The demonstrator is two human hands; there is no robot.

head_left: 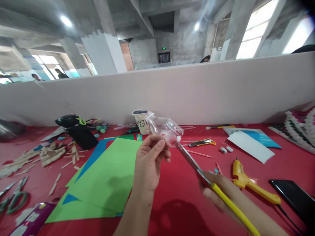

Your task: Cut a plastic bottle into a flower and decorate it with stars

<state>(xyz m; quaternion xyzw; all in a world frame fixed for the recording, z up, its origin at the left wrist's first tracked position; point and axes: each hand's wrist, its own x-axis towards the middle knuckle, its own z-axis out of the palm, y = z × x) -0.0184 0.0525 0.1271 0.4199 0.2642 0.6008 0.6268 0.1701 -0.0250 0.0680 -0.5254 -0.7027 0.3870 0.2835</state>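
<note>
While the left hand (152, 159) pinches thumb to fingers, on what I cannot tell, clear plastic bottle (164, 126) just past it at one o'clock, right hand (226, 185) gripping yellow-handled scissors (216, 189) at four o'clock, printed cup (140, 123) at eleven, green sheet (105, 177) at eight

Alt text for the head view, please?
The right hand holds yellow-handled scissors, blades pointing toward a clear plastic piece by the left hand, over a red table. Green paper lies left, a yellow glue gun right.
</note>
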